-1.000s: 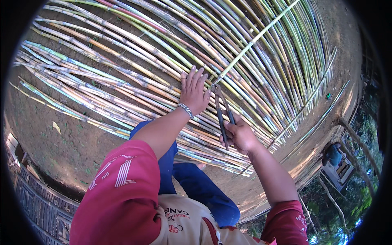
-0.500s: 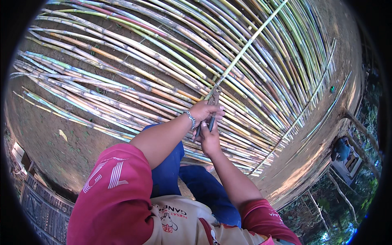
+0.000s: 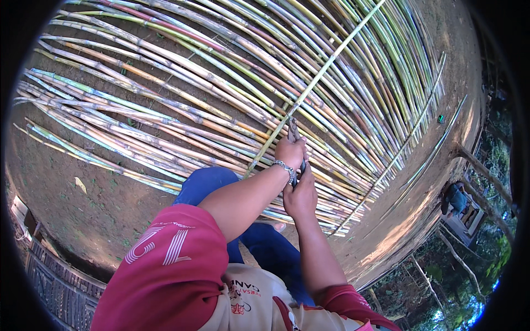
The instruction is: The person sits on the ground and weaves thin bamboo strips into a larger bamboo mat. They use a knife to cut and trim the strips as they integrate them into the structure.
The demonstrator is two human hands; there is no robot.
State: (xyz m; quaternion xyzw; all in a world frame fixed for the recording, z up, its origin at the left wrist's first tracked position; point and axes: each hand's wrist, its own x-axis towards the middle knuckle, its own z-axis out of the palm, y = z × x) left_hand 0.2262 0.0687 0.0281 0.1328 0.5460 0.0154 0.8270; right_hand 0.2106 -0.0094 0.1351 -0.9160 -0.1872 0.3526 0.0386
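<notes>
Dark metal pincers (image 3: 293,129) sit within the person's 2 hands, their head poking out past the knuckles of the left hand (image 3: 291,153). That hand's fingers are wrapped around the tool just below its head; the right hand (image 3: 302,196) has its fingers curled about the handles lower down, nearer the body. The 2 hands are close together, and the fingertips are mostly hidden. The tool's head lies just beside a pale pole (image 3: 326,64) that runs slantwise over the canes (image 3: 210,83); I cannot tell whether it bites on anything.

A chain bracelet (image 3: 287,169) circles the left wrist. Beneath the hands, long canes in yellow, green and reddish brown lie side by side on bare brown ground (image 3: 52,193). Toward the ground's right edge, a thin stick (image 3: 407,144) crosses the canes near their ends, and a small green object (image 3: 440,118) lies just beyond it. At the ground's lower left corner stands a slatted fence (image 3: 58,284); past its right edge are a person in a blue-green top (image 3: 456,198) and leafy trees (image 3: 441,276).
</notes>
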